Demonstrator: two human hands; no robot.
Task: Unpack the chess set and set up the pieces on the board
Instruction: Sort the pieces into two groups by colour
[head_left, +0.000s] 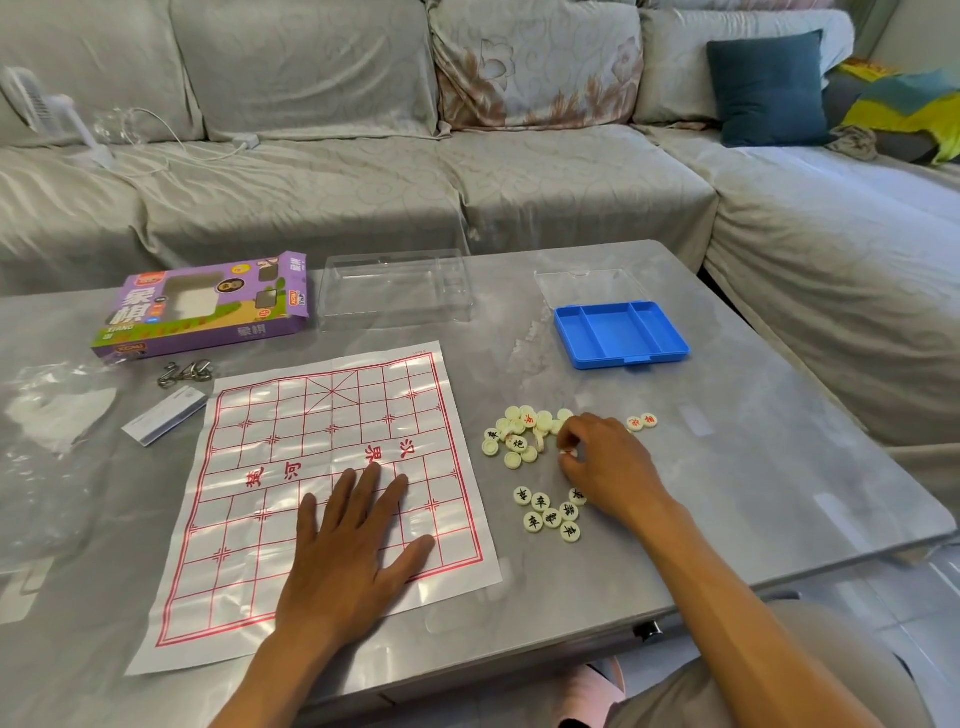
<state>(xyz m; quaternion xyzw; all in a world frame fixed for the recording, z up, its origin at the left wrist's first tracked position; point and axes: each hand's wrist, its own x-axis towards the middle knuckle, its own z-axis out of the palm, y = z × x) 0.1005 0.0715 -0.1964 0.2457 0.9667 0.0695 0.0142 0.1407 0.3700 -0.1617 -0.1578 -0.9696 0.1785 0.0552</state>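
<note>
- On the table (727, 364), head view: left hand (353, 551) lies flat, fingers spread, pressing the paper board (291, 415); no pieces on it yet.
- Right hand (605, 462) curls over the loose pile (519, 434), fingertips pinching what looks like 1 red-marked piece (567, 453).
- Risk: wrist or forearm could sweep the sorted group (550, 512) just beside it & scatter it; thin glossy board may slide or curl if the left hand lifts.
- Count: approx 7 black-marked pieces sorted, 2 red (641, 422) apart, pile too jumbled to count; 1 blue tray (621, 332), 1 box (202, 306), 2 clear lids.
</note>
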